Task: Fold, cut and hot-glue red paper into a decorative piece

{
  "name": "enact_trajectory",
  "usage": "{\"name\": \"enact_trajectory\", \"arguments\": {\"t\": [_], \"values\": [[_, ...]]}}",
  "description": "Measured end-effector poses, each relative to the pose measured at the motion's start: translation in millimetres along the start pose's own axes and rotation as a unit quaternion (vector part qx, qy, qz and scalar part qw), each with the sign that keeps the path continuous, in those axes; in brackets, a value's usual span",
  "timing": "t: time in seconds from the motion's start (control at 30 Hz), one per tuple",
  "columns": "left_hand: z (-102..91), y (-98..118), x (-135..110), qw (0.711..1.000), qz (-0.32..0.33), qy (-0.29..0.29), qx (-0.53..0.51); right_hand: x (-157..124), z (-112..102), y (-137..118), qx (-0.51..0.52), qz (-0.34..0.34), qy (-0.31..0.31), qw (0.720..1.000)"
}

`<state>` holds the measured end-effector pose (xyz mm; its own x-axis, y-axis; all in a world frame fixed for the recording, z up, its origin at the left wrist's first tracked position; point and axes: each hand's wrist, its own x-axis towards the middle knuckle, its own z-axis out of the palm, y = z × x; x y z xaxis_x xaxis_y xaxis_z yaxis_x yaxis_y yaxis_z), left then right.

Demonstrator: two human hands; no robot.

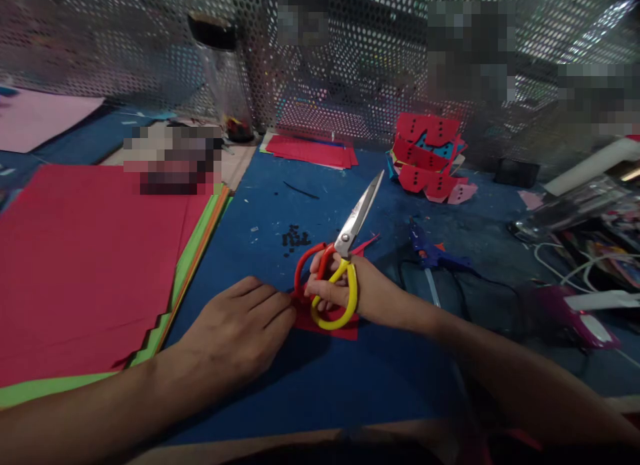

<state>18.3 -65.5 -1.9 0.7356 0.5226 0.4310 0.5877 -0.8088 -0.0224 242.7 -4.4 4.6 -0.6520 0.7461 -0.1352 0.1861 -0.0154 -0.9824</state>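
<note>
My right hand (363,288) is closed around a pair of scissors (356,225) with one red and one yellow handle loop. Their metal blades lie together and point up, away from me. A small piece of red paper (345,328) lies on the blue tabletop, partly under the scissors and my right hand. My left hand (245,328) is closed, knuckles up, with its fingertips at the left edge of that paper. The tips themselves are hidden. A thin red paper strip (369,243) sticks out beyond my right hand.
Large red sheets (95,265) over green and orange ones lie at left. Small black bits (296,238) lie ahead. A blue glue gun (437,251) with its cord is at right, before folded red cutouts (430,158). A clear jar (230,85) stands by the perforated metal screen (340,65).
</note>
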Motion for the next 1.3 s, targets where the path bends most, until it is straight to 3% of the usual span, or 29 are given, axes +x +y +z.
{"name": "enact_trajectory", "arguments": {"t": [0.2,0.6,0.97,1.3], "values": [[-2.6,0.2,1.0,1.000,-0.001,0.005,-0.007,-2.4,-6.3,-0.7,-0.037,-0.014,0.017,0.999],[0.2,0.3,-1.0,1.000,-0.005,0.013,-0.005,-3.0,-21.6,-1.1,0.001,-0.013,0.011,1.000],[0.2,0.2,-0.6,1.000,-0.007,0.022,-0.004,-2.5,-31.9,-6.5,-0.015,0.038,0.040,0.998],[-0.5,-0.1,-0.8,1.000,-0.007,0.021,0.003,-2.4,-46.7,-5.1,-0.052,0.030,0.040,0.997]]}}
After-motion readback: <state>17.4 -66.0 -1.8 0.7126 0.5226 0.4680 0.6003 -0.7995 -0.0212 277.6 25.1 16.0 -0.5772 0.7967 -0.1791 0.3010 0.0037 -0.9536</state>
